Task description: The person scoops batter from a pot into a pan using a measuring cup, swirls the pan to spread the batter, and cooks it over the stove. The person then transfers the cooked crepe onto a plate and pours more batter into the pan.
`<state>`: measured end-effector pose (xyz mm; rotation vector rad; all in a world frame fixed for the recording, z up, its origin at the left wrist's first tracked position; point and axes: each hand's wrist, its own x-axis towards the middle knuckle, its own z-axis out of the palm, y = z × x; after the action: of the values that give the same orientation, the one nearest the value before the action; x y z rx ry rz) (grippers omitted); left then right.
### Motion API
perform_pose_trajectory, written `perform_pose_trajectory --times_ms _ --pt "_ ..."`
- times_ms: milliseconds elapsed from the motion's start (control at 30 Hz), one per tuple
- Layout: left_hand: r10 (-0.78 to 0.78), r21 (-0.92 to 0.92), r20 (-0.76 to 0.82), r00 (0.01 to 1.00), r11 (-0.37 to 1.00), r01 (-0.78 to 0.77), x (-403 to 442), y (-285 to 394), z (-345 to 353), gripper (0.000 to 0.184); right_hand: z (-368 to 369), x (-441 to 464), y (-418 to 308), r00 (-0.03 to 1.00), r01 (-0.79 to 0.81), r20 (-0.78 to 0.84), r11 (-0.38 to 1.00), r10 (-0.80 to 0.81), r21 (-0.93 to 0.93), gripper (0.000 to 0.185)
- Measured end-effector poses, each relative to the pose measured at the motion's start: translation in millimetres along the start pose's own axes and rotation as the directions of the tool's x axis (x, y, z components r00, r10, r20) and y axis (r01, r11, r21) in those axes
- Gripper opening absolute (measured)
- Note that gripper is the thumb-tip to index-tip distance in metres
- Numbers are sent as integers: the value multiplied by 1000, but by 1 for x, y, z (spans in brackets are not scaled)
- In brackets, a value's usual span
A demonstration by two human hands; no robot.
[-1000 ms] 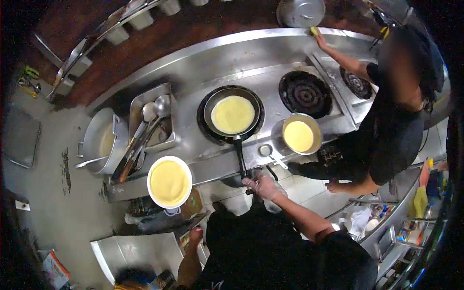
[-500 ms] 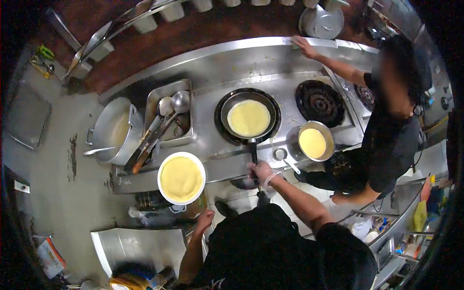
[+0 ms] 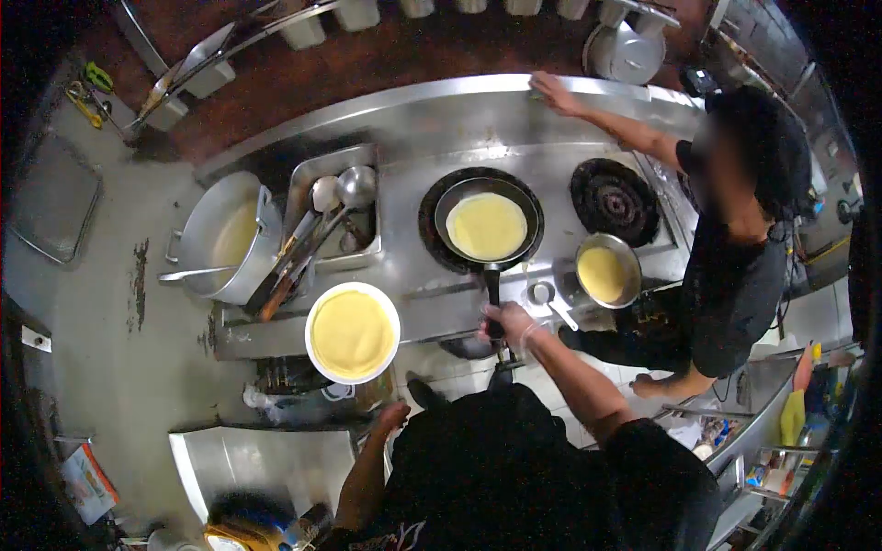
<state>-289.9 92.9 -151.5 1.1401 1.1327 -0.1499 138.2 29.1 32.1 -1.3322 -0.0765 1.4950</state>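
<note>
My right hand (image 3: 510, 321), in what looks like a clear glove, is closed around the black handle of a frying pan (image 3: 530, 241). The pan sits on a burner with a thin, round yellow crepe (image 3: 487, 226) lying flat inside it. Low beside my body is my left hand (image 3: 395, 418), its fingers curled and no object visible in it. In front of that hand stands a white round container (image 3: 309, 354) topped with a stack of yellow crepes (image 3: 351, 335). Right of the pan are a pot of yellow batter (image 3: 602, 273) and a small white-handled measuring cup (image 3: 544, 294).
A large pot (image 3: 197, 243) and a metal tray of ladles (image 3: 372, 216) stand at the left. A bare burner (image 3: 614, 204) lies to the right. A co-worker (image 3: 735, 266) stands there, one hand (image 3: 556, 94) on the stove's back ledge.
The view has shifted slightly, moving the stove things a little right in the picture. The co-worker's hand has slid left along the back ledge. My right hand stays on the pan handle.
</note>
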Motion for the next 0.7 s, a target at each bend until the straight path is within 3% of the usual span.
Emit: perform_pose_trajectory --times_ms 67,100,200,233,267,333,400,433,467,500,600,633,667,700 --pt "91 100 46 995 990 -95 9 -7 -4 33 -5 -15 -12 965 42 262 980 11 -195 32" --pt "140 153 64 988 977 -148 13 -12 -7 32 13 -35 -23 982 -44 179 997 56 -70 35" --pt "147 238 77 986 958 -161 16 -32 -14 31 -1 -17 -13 995 45 101 972 -22 -230 36" --pt "158 271 72 985 947 -172 20 -36 -15 32 -3 -20 -17 967 22 256 992 11 -123 34" --pt "165 320 65 984 931 -177 25 -43 -17 32 5 -31 -23 962 -33 268 997 49 -63 32" --pt "149 446 73 986 879 -166 31 -62 -20 33 -9 -2 1 995 18 102 999 -14 -38 32" --pt "157 634 107 982 750 -189 57 -77 -22 34 -4 -17 -15 972 -46 227 996 61 -73 34" --pt "114 827 148 982 530 -187 65 -44 -14 35 -4 -14 -21 971 28 239 991 4 -133 33" --pt "149 612 119 982 767 -190 52 -78 -24 34 -4 -19 -11 969 74 246 983 -32 -167 33" --pt "142 512 112 983 840 -180 29 -61 -24 33 -4 -21 -11 992 -18 123 997 28 -76 31" --pt "211 368 143 967 896 -250 -18 -3 -32 30 -10 -45 -24 978 -37 195 979 77 -202 29" --pt "226 369 167 960 889 -273 -40 26 -36 29 -15 -52 -24 949 -16 309 988 63 -151 29" --pt "228 346 162 960 898 -271 -56 55 -43 29 -17 -47 -23 961 -1 274 992 35 -123 29" --pt "121 419 137 983 892 -168 -63 82 -48 31 -19 -39 -15 970 10 241 995 14 -97 28"
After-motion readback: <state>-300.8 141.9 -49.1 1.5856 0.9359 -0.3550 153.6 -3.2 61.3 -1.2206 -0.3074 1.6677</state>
